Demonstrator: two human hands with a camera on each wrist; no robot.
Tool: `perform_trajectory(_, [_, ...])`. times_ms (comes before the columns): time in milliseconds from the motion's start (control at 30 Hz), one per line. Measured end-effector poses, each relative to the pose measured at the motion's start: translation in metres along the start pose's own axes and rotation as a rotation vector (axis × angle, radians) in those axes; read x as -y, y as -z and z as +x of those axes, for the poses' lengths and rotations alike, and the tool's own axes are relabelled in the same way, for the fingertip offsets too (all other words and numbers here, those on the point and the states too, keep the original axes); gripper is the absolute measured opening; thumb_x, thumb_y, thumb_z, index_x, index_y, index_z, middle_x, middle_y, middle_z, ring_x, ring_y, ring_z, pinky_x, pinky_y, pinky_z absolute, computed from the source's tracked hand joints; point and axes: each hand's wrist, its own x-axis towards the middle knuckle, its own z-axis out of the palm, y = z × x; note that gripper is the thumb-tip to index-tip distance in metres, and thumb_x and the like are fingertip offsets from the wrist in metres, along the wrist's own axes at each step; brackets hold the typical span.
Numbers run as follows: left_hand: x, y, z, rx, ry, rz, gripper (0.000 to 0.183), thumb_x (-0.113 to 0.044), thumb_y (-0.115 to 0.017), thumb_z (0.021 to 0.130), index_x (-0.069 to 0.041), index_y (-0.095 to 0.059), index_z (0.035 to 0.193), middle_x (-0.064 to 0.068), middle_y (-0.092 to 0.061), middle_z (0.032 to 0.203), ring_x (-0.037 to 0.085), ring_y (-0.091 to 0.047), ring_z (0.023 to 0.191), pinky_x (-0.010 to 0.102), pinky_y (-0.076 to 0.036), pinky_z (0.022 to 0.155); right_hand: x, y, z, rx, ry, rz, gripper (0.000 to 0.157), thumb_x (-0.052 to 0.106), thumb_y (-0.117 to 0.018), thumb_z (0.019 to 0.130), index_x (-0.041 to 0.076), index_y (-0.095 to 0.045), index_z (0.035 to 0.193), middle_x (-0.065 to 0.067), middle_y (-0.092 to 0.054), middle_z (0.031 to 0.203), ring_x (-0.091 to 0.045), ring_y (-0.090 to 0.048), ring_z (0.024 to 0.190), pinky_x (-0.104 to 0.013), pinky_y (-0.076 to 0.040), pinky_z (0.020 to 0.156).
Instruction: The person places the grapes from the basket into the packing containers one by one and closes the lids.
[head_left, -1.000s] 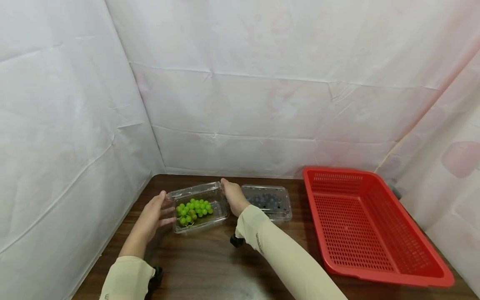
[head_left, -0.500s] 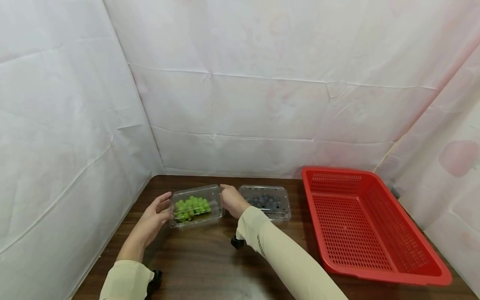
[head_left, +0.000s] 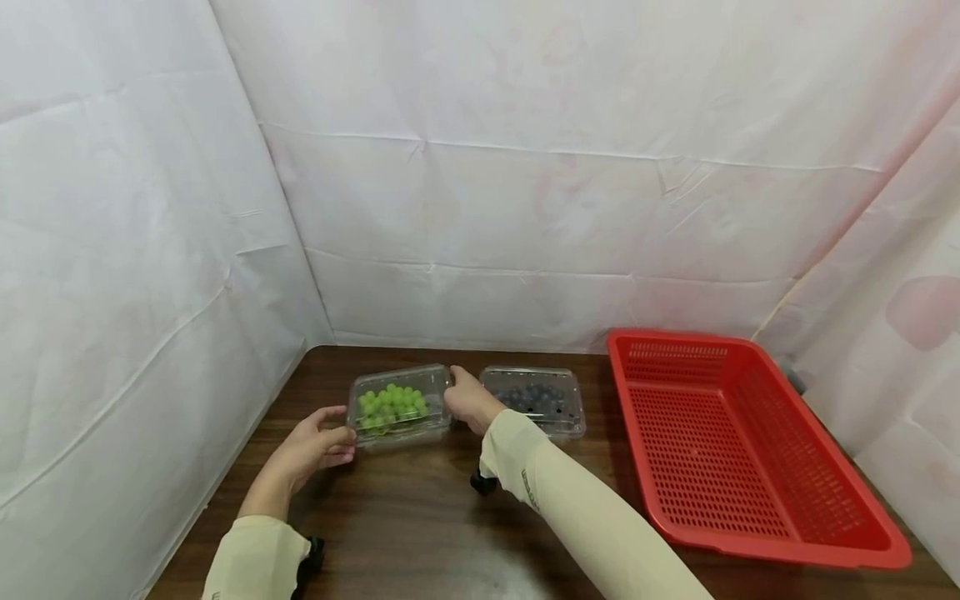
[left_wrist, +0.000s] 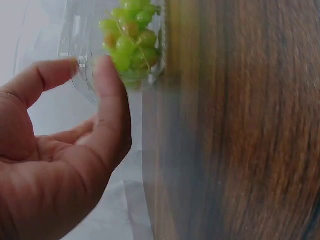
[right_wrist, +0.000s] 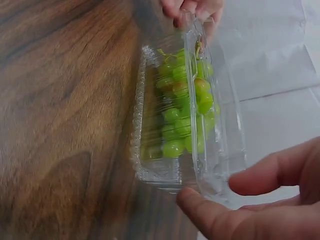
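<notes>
A clear plastic clamshell box [head_left: 437, 385] holds a bunch of green grapes [head_left: 390, 407] at the left of the table in the head view, its lid lying over them. My left hand [head_left: 315, 446] pinches the box's left end; the left wrist view has the thumb [left_wrist: 109, 80] and a fingertip [left_wrist: 65, 70] at the rim's corner. At the opposite end, my right hand [head_left: 471, 402] holds the rim, with fingertips on either side of the edge in the right wrist view. Some grapes look brownish through the plastic [right_wrist: 202, 90].
A second clear box [head_left: 573, 417] with dark blue round fruits [head_left: 534, 398] sits just right of my right hand. Further right stands a large red plastic basket [head_left: 693, 450]. White sheets [head_left: 480, 208] hang behind and beside the brown wooden table [head_left: 420, 533].
The box's lid has come down over the grapes; one second ago the box stood uncovered. My left fingers, earlier spread along the left side, now pinch the near left corner.
</notes>
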Motion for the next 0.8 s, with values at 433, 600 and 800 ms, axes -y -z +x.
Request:
perform_trajectory(433, [-0.003,-0.005,0.003,-0.023,0.033,-0.030,0.080,0.000,-0.062,0.084,-0.008,-0.016,0.149,0.018,-0.065,0.092,0.030,-0.067,0.083,0.036,-0.057,0.070,0.001,-0.007,-0.004,-0.079,-0.009,-0.195,0.068,-0.003,-0.042,0.089,0.011,-0.019,0.151,-0.011,-0.027,0.153,-0.019,-0.056,0.077,-0.041,-0.050,0.064])
perform_trajectory(600, [-0.007,-0.007,0.002,-0.013,0.019,-0.010,0.079,0.000,-0.061,0.085,-0.007,-0.015,0.149,0.021,-0.064,0.091,0.027,-0.067,0.078,0.035,-0.057,0.067,-0.001,-0.010,-0.002,-0.117,-0.009,-0.198,0.064,-0.001,-0.043,0.090,0.009,-0.022,0.150,-0.016,-0.032,0.149,-0.027,-0.055,0.054,-0.040,-0.054,0.054])
perform_trajectory(800, [-0.008,-0.008,-0.002,-0.017,0.021,0.009,0.079,0.000,-0.059,0.086,-0.006,-0.013,0.150,0.022,-0.064,0.092,0.027,-0.067,0.078,0.035,-0.057,0.068,-0.004,-0.013,-0.001,-0.153,-0.002,-0.203,0.066,-0.003,-0.045,0.089,0.010,-0.022,0.150,-0.016,-0.032,0.149,-0.039,-0.063,0.076,-0.047,-0.055,0.064])
